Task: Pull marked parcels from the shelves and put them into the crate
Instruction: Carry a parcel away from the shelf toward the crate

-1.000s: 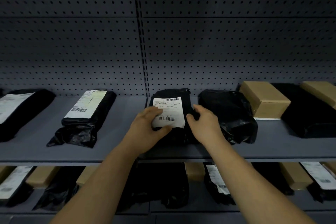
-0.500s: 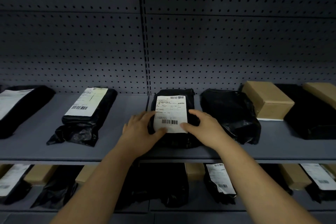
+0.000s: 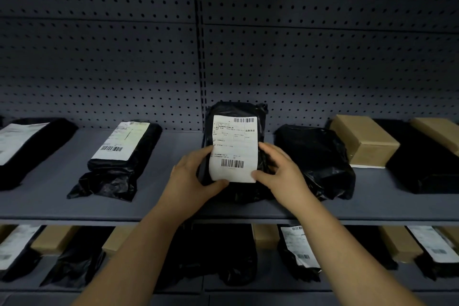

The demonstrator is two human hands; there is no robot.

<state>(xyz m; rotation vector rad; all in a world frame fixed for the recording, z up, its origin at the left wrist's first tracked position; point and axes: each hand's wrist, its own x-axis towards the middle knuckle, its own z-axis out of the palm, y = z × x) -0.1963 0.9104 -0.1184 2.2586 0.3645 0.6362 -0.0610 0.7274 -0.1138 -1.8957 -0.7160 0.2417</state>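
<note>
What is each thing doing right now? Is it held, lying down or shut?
Middle parcel: tipped up, label facing out, held by both hands.
Left hand: grips the parcel's left edge.
Right hand: grips its right edge.
Left parcel: lying flat, label up.
Plain bag: lying flat, untouched.
Box: closed, lying flat.

Parcel (image 3: 234, 146) on shelf (image 3: 173, 208), btwn hands.

Between the left hand (image 3: 191, 179) and right hand (image 3: 282, 176), the parcel (image 3: 236, 110) is crinkled, glossy black plastic with a matt white paper label (image 3: 234, 146). Right of the right hand sits a box (image 3: 365, 143) of matt brown cardboard. The shelf (image 3: 171, 141) looks smooth, matt grey.
</note>
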